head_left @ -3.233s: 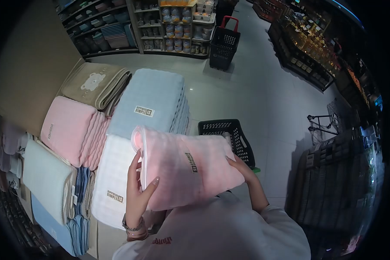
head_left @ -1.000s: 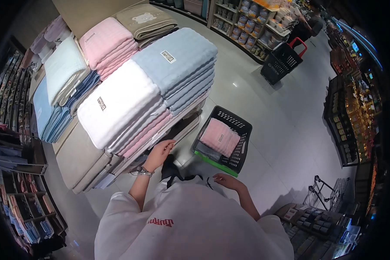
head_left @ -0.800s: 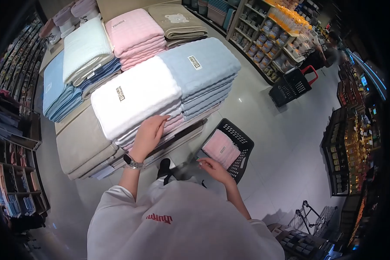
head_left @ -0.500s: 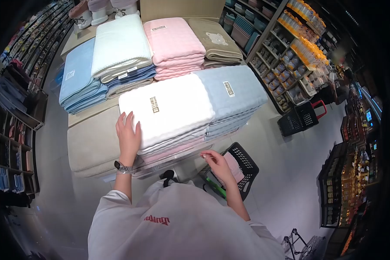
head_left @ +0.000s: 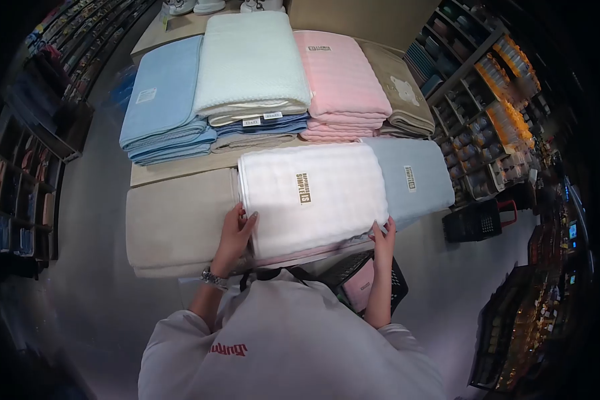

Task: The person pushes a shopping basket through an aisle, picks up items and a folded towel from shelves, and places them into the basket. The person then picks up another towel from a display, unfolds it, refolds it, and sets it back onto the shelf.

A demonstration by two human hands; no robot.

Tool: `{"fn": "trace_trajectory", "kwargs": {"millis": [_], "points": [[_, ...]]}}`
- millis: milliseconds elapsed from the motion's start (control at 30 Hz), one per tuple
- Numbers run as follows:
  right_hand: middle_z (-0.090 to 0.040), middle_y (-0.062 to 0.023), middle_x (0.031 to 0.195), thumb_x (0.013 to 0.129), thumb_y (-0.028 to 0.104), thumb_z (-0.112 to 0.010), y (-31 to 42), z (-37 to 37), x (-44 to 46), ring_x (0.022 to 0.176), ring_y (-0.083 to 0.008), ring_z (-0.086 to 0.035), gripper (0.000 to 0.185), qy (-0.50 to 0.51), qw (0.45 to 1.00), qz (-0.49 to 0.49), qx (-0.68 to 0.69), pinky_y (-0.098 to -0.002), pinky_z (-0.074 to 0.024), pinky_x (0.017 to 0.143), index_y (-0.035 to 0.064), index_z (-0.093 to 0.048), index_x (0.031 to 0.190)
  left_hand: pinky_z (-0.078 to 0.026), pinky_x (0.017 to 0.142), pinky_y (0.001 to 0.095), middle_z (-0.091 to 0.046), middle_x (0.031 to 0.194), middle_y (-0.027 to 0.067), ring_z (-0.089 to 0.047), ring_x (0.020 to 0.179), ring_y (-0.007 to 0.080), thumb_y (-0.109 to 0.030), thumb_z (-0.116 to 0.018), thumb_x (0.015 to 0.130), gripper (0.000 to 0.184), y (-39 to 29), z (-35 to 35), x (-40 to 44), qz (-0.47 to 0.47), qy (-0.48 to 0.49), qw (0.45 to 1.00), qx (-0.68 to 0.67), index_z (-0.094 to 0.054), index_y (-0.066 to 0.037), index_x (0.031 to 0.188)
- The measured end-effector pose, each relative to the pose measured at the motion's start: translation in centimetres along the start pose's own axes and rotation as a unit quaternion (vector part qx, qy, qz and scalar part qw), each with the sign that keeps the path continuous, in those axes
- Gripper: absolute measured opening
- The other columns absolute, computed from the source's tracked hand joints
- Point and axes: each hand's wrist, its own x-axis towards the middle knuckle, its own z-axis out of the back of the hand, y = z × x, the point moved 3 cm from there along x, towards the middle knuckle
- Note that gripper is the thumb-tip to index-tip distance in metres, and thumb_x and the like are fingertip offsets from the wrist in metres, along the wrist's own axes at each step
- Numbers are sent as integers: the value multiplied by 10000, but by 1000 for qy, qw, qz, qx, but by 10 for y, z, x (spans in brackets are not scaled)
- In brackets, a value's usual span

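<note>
A folded white towel (head_left: pixel 333 220) with a brown printed label lies on top of the front middle stack. My left hand (head_left: pixel 232 237), with a watch at the wrist, grips its left edge near the front, thumb on top. At the front right corner, my right hand (head_left: pixel 383 241) grips the same towel between thumb and fingers. Pink cloth shows beneath the white one. Beside my left hand is a stack of beige towels (head_left: pixel 180 223); to the right of the white towel sits a light blue stack (head_left: pixel 423 170).
Behind stand stacks of blue towels (head_left: pixel 163 87), a pale mint towel (head_left: pixel 250 63), pink towels (head_left: pixel 347 80) and brown towels (head_left: pixel 397 87). A black basket (head_left: pixel 399 287) holding a pink item (head_left: pixel 360 285) is below my right arm. Another black basket (head_left: pixel 470 225) rests on the floor at right.
My right hand has moved from above the basket up to the white towel's right corner. My left hand has slid from the towel's top to its left edge. The view has turned right.
</note>
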Motion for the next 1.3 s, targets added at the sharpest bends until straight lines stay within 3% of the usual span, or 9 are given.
{"fn": "trace_trajectory", "kwargs": {"millis": [133, 467, 567, 667, 700, 800, 1000, 1133, 1300], "points": [[-483, -122, 1152, 820, 164, -615, 5, 7, 15, 983, -198, -499, 523, 29, 999, -1, -23, -304, -408, 839, 19, -391, 1269, -406, 605, 212, -508, 853, 31, -454, 720, 65, -211, -589, 872, 506, 1, -7, 3, -13, -6, 998, -66, -386, 49, 1256], [-301, -134, 1395, 842, 215, -551, 129, -59, 48, 1309, -355, -222, 486, 69, 872, 370, -313, -505, -184, 1037, 157, -432, 1310, -418, 657, 228, -558, 951, 41, -472, 748, 76, -291, -568, 889, 471, -18, -13, 36, 51, -67, 987, -137, -436, 32, 1205], [-253, -121, 1436, 879, 290, -484, 107, -102, 57, 1332, -375, -160, 480, 120, 780, 415, -453, -548, -102, 1044, 199, -400, 1343, -426, 718, 290, -551, 927, 85, -508, 803, 157, -289, -556, 892, 461, -12, -22, 55, 8, -99, 990, -101, -439, 39, 1193], [-245, -103, 1445, 897, 324, -432, 77, -114, 70, 1335, -367, -156, 459, 122, 743, 432, -496, -577, -66, 1037, 220, -402, 1344, -405, 797, 357, -535, 928, 158, -511, 878, 266, -277, -535, 897, 433, 9, -23, 68, -92, -142, 978, 121, -450, 41, 1178], [-246, -96, 1446, 901, 320, -424, 78, -114, 72, 1337, -357, -157, 454, 129, 751, 428, -487, -584, -62, 1035, 222, -403, 1344, -364, 858, 402, -486, 1037, 224, -465, 959, 348, -251, -517, 897, 450, -11, -25, 60, -63, -127, 982, 123, -406, 37, 1225], [-260, -100, 1440, 898, 323, -432, 80, -112, 69, 1333, -357, -171, 454, 121, 758, 427, -479, -581, -66, 1037, 222, -409, 1340, -336, 896, 430, -410, 1194, 231, -425, 1064, 359, -227, -522, 882, 513, -51, -33, 45, -137, -261, 901, 320, -337, 17, 1294], [-288, -108, 1428, 890, 322, -456, 79, -111, 72, 1320, -361, -205, 451, 113, 770, 427, -461, -579, -81, 1033, 221, -424, 1329, -173, 1001, 517, -210, 1403, 244, -197, 1312, 377, -150, -565, 823, 611, -197, -100, 20, -334, -175, 812, 445, -285, -36, 1354], [-304, -114, 1418, 885, 317, -466, 83, -108, 71, 1313, -355, -222, 449, 117, 782, 423, -442, -578, -90, 1030, 209, -437, 1319, -81, 1045, 558, -243, 1433, 150, -180, 1335, 345, -268, -458, 880, 534, -91, -104, 58, -220, -95, 797, 554, -309, -151, 1379], [-320, -117, 1406, 863, 283, -498, 80, -111, 68, 1306, -350, -244, 448, 102, 785, 435, -429, -590, -107, 1022, 180, -461, 1298, -61, 1049, 553, -237, 1451, 105, -184, 1341, 313, -270, -434, 896, 516, -81, -104, 67, -218, -94, 798, 554, -305, -177, 1387]]}}
